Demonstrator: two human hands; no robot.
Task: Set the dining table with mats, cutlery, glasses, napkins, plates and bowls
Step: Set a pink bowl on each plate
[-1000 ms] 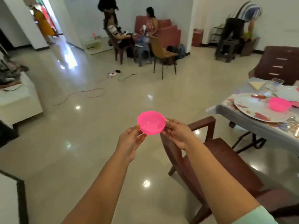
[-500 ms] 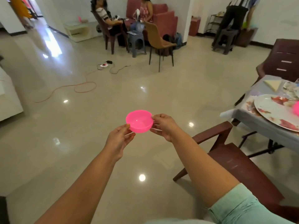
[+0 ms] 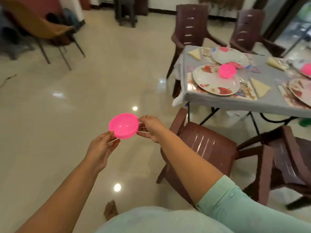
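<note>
I hold a small pink plastic bowl (image 3: pixel 123 125) out in front of me above the floor. My left hand (image 3: pixel 102 148) pinches its near rim from below and my right hand (image 3: pixel 150 127) pinches its right rim. To the right stands the dining table (image 3: pixel 235 101) under a grey cloth. On it lie floral plates (image 3: pixel 213 81), one with another pink bowl (image 3: pixel 227 71) on top, and folded yellow napkins (image 3: pixel 260 86). A further pink bowl (image 3: pixel 306 68) shows at the right edge.
A brown plastic chair (image 3: pixel 203 145) stands between me and the table, another (image 3: pixel 286 163) to its right, and two more (image 3: pixel 190 29) behind the table. A tan chair (image 3: pixel 42 27) is at the far left. The tiled floor (image 3: pixel 67 106) stretches to the left.
My view has swung right and down, bringing the table much more into sight. Both hands still hold the pink bowl, now lower in view.
</note>
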